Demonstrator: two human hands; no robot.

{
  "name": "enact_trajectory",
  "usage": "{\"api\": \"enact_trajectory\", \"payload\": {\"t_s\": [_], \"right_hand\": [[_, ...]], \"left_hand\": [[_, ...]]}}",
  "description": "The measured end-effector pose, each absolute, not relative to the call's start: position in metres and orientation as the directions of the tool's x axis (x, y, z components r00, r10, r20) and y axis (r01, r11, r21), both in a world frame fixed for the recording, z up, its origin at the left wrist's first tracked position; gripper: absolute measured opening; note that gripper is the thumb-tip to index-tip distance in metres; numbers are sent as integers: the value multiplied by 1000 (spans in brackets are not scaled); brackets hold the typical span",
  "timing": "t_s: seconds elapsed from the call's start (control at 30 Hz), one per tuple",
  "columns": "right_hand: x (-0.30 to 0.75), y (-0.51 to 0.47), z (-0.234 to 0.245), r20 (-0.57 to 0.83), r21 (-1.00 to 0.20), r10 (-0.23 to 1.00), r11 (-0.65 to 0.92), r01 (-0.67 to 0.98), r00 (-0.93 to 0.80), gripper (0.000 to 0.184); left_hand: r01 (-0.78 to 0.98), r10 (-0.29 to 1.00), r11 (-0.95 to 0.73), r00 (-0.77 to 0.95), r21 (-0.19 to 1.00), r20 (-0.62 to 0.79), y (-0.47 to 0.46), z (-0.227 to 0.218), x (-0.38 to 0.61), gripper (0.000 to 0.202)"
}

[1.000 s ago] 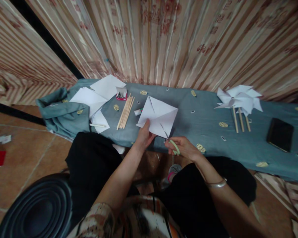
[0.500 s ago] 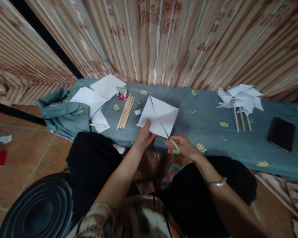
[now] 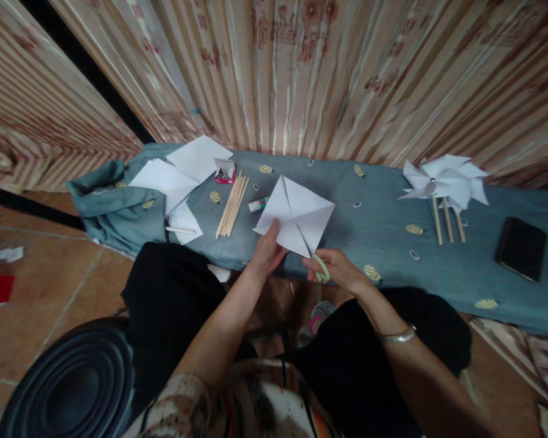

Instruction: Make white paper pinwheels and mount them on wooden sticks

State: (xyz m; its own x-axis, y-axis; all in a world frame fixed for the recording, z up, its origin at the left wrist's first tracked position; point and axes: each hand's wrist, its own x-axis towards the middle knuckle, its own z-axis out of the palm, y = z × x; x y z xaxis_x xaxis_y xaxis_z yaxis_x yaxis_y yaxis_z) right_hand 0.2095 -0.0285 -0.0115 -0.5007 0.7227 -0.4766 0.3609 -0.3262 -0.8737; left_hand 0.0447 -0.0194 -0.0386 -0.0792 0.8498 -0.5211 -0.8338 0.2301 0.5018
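Leftward of my left fingers lie bare wooden sticks (image 3: 232, 205), with a small tube (image 3: 257, 204) nearer, just beyond them. My left hand (image 3: 267, 250) pinches the slit white paper square (image 3: 301, 210), which spreads ahead of both hands' fingers. My right hand (image 3: 337, 267) grips green-handled scissors (image 3: 321, 267) at its near corner. Paper pinwheels (image 3: 452, 179) rest well right of those fingers.

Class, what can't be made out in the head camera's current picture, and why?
In the head view:
Left hand: some fingers hidden beneath the white paper.
Scissors: handles partly covered by the right hand; blades too indistinct near the paper.
Red box: contents too small to identify.
Tube: label too small to read.
Cloth: cut off by right edge.
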Motion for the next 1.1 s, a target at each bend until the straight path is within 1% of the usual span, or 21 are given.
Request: {"api": "enact_trajectory", "payload": {"t_s": [0.13, 0.4, 0.67, 0.87, 1.1], "right_hand": [[209, -28, -13, -470, -878, 727, -323, 355, -501, 48], [207, -28, -14, -480, -872, 731, -341, 350, -484, 49], [209, -29, -18, -475, -877, 738, -348, 332, -480, 48], [206, -29, -15, -487, -870, 741, -364, 333, -462, 48], [205, -29, -15, -491, -868, 746, -377, 323, -449, 46]], "left_hand": [[-833, 852, 220, -88, 507, -516, -20, -37, 45, 19], [-840, 817, 226, -112, 493, -565, -19, -34, 46, 23], [-835, 832, 215, -115, 507, -542, -19, -35, 46, 22], [-827, 840, 226, -102, 515, -532, -20, -35, 46, 26], [-828, 837, 224, -106, 513, -537, -19, -38, 46, 23]]}}
